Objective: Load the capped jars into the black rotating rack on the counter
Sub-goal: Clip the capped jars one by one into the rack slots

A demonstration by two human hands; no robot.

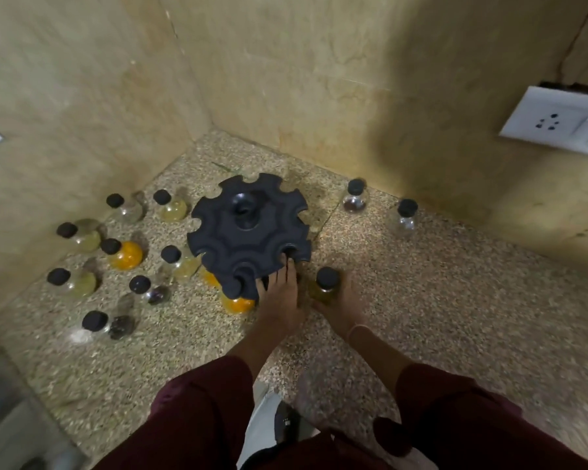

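The black rotating rack (248, 232) stands on the speckled counter (421, 300) near the corner, its top ringed with round notches. My left hand (280, 300) rests on the rack's near rim, fingers on a notch. My right hand (340, 308) holds a black-capped jar (325, 286) of yellowish contents upright, just right of the rack. Two orange-filled jars (236, 305) sit under the rack's near edge, partly hidden. Several capped jars (123, 254) stand loose to the rack's left.
Two more capped jars (353, 196) (404, 217) stand by the right wall. Beige walls meet in a corner behind the rack. A white socket plate (557, 122) sits on the right wall. The counter's front edge is at lower left.
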